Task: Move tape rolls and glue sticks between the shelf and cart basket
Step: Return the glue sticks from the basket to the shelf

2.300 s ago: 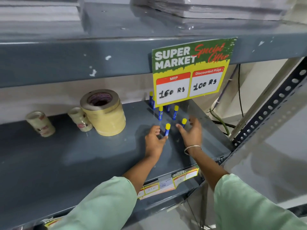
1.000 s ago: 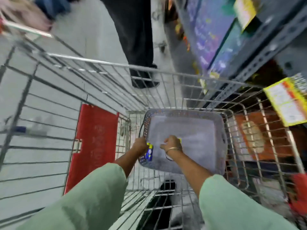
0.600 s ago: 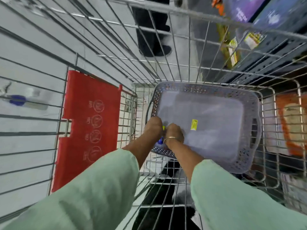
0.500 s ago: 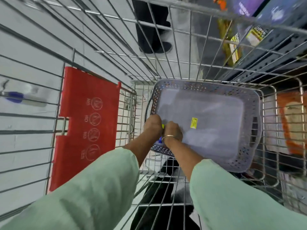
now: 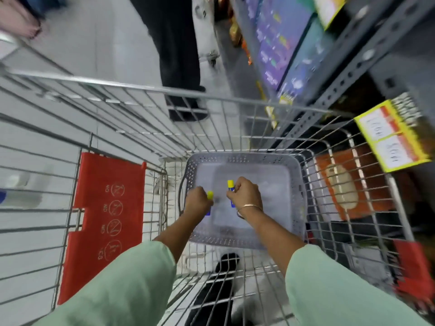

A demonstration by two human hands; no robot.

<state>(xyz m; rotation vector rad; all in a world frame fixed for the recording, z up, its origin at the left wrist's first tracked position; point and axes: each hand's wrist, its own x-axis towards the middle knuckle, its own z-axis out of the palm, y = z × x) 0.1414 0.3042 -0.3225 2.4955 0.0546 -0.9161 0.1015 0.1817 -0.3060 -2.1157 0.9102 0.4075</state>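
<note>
A grey perforated plastic basket [image 5: 244, 158] lies in the wire cart [image 5: 141, 90]. Both my hands are over its near left part. My left hand [image 5: 197, 201] is shut on a blue glue stick with a yellow cap [image 5: 210, 195]. My right hand [image 5: 244, 192], with a bangle on the wrist, is shut on another blue and yellow glue stick [image 5: 231, 185]. The basket's floor looks bare around my hands. The view is blurred. No tape rolls are in view.
A red child-seat flap [image 5: 106, 220] hangs at the cart's left. A person in dark trousers [image 5: 179, 55] stands beyond the cart. Grey metal shelving [image 5: 348, 74] with a yellow price sign [image 5: 393, 135] runs along the right.
I turned from the shelf to the cart with the glue sticks. My hands were pressed together at the basket's near rim; now they are apart and further over the basket.
</note>
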